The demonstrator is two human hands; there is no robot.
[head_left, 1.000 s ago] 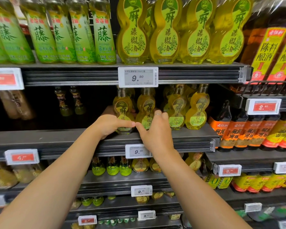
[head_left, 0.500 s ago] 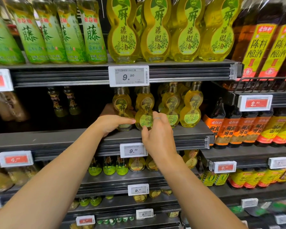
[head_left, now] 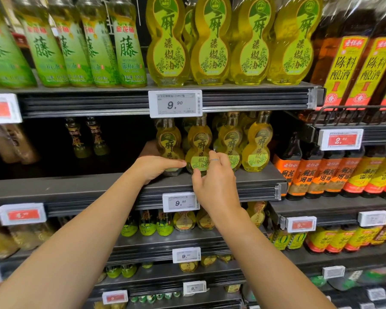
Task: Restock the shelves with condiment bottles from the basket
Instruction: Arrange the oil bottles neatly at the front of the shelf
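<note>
Step in hand: lining up the small gourd-shaped oil bottles at the front of the middle shelf (head_left: 87,188); this reads as facing stock just placed, with the basket out of view.

Left hand (head_left: 156,167): wrapped around the lower bulb of the leftmost front bottle (head_left: 168,141), thumb stretched along its front towards the neighbour. The fingers behind the bottle are hidden, so how firmly it grips cannot be told.

Right hand (head_left: 214,181): raised in front of the second front bottle (head_left: 198,150), fingers loosely curved and partly spread, thumb low near the shelf lip. It seems to touch the bottle's lower label with the fingertips rather than close round it; a ring shows on one finger.

Task's thing: both bottles stand upright, long axis vertical, close together near the shelf edge, with two more of the same kind to their right.

Key relation: the second bottle lies straight ahead of the right hand, just beyond the fingertips, so that hand is the nearer one for any nudge or turn.

Nearby: a price tag (head_left: 180,202) reading 9.90 sits on the shelf edge, just below the right hand.

Risk: these narrow-waisted bottles are top-heavy, so a sideways push could tip one into the row.
</note>
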